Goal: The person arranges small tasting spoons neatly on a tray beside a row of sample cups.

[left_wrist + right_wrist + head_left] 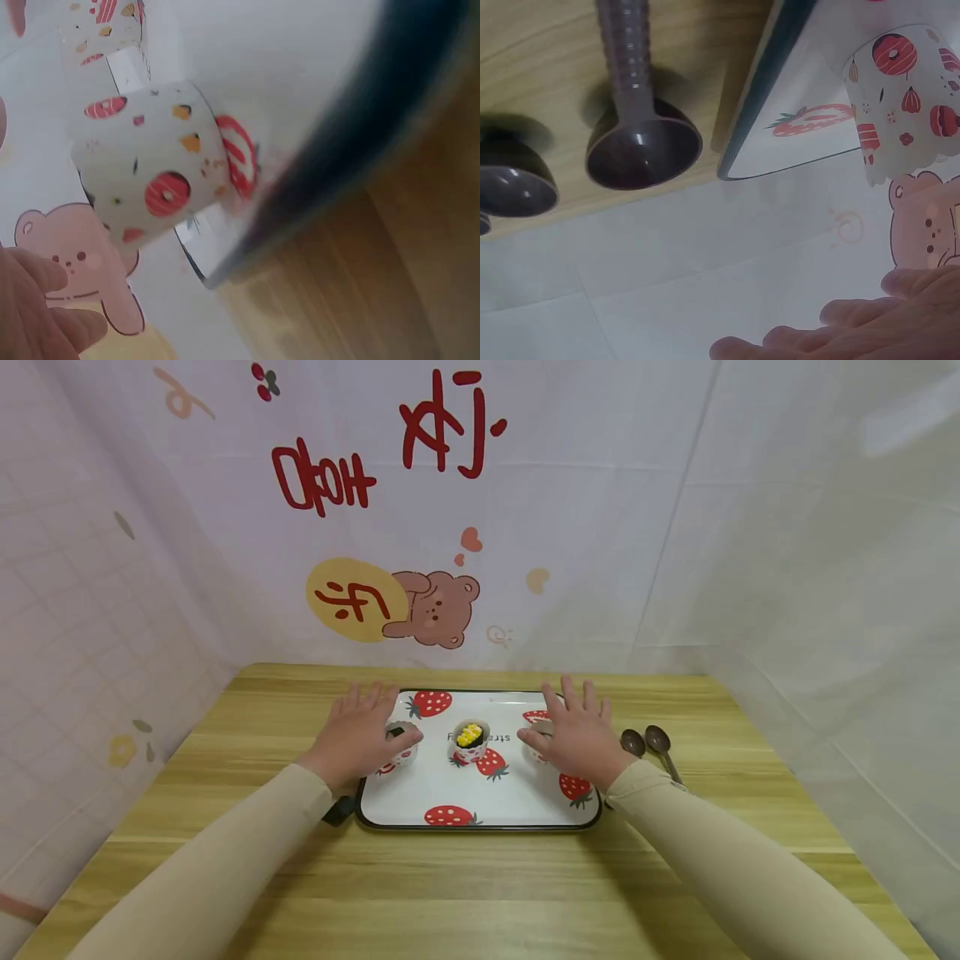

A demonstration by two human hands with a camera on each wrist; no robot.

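Three printed paper cups stand in a row on a white strawberry-patterned tray (480,802). Yellow pieces over something dark fill the middle cup (470,745). My left hand (356,735), fingers spread, is over the tray's left side, beside the left cup (405,753), which holds something dark; its printed wall (154,161) shows in the left wrist view. Over the tray's right side my right hand (581,735) has its fingers spread beside the right cup (538,752), whose wall (907,97) shows in the right wrist view. Whether either hand touches a cup, I cannot tell.
Dark spoons (658,740) lie on the wooden table (465,893) right of the tray; their bowls (643,150) show in the right wrist view. A black object (340,811) sits by the tray's front left corner. Printed white cloth (585,510) hangs behind and at the sides.
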